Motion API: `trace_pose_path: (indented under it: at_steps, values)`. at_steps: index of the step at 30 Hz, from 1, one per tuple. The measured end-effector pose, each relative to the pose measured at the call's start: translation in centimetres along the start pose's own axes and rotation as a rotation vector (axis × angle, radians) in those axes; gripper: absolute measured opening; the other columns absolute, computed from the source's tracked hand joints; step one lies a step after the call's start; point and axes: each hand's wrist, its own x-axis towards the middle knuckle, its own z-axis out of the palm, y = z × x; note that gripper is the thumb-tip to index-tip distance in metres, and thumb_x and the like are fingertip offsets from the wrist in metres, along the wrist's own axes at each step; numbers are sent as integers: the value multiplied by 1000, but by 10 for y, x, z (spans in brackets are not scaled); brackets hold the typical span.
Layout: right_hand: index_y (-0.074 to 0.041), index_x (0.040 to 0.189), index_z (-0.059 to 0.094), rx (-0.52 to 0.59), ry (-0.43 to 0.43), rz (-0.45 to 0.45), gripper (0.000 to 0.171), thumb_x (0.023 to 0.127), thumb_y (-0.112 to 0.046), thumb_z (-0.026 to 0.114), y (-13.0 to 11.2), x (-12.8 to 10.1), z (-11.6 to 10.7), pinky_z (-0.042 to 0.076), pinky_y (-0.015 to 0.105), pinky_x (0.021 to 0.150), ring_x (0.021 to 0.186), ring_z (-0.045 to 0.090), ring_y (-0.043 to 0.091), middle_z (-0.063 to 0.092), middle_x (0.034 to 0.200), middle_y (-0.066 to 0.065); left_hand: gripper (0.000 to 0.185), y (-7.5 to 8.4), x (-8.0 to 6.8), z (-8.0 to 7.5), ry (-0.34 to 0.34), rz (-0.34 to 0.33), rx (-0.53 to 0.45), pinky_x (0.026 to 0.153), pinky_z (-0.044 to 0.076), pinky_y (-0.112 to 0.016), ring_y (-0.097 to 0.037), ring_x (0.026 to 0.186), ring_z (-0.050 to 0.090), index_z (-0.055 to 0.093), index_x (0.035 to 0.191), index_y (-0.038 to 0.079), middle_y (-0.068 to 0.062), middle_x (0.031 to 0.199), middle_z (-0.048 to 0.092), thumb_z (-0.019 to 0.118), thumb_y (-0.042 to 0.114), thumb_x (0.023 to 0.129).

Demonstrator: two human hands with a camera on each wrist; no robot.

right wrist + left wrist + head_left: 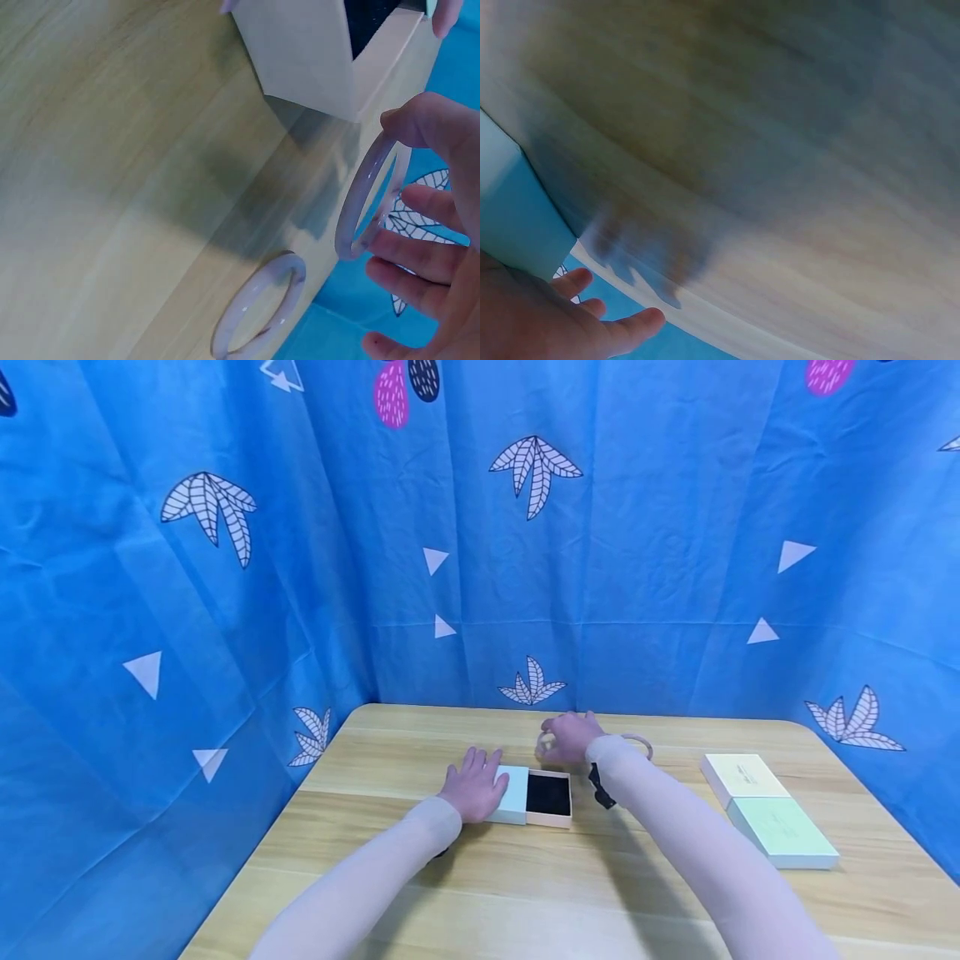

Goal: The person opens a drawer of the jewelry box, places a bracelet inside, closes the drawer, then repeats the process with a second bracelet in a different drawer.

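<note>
Bangle (369,196) pinched in right hand (572,737), near worktop's far edge beside open box (536,797). Left hand (474,785) flat, steadying box. Best lower bangle level onto black insert.

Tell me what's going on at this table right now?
A person sits at a wooden table. The left hand rests on the pale blue sleeve of a small drawer-style box, slid open to show its black lining. The right hand pinches a pale bangle just above the table behind the box. A second bangle lies flat on the table nearby. Two closed boxes, one yellow and one green, sit off to the right.
</note>
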Motion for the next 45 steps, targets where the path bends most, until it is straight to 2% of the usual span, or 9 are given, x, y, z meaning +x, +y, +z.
trace_pose_path:
  at_steps: [10,18,23,32,45]
  values:
    - [-14,131,67,-50,-13,-33,61,83,-50,77,-5,-8,-11,42,60,94,110,67,29,74,120,5,69,-3,5,4,9,-1,-6,118,16,-68,-33,157,8,19,163,25,-12,166,24,17,61,103]
    - [-13,132,66,-29,-27,-53,56,85,-39,78,-11,-21,-23,40,61,96,116,63,31,72,125,7,70,-3,5,1,16,11,7,117,17,-69,-35,156,10,21,162,23,-13,165,25,20,60,103]
    - [-13,133,66,-40,-30,-79,57,85,-39,79,-14,-28,-28,40,59,96,117,63,29,72,124,8,69,-3,5,-1,21,23,10,117,17,-69,-36,156,10,21,162,21,-14,166,24,20,58,104]
    - [-16,134,65,-114,-20,-143,59,82,-42,78,-20,-38,-29,44,59,96,111,66,24,74,119,5,68,-2,3,0,24,18,-4,118,17,-69,-36,156,11,22,162,21,-14,166,25,22,57,105]
    - [-17,131,67,-114,1,-182,57,81,-42,80,-31,-58,-30,44,59,96,108,66,23,74,118,4,68,-3,4,1,24,28,-13,117,17,-70,-36,156,11,21,162,22,-14,166,24,20,57,104]
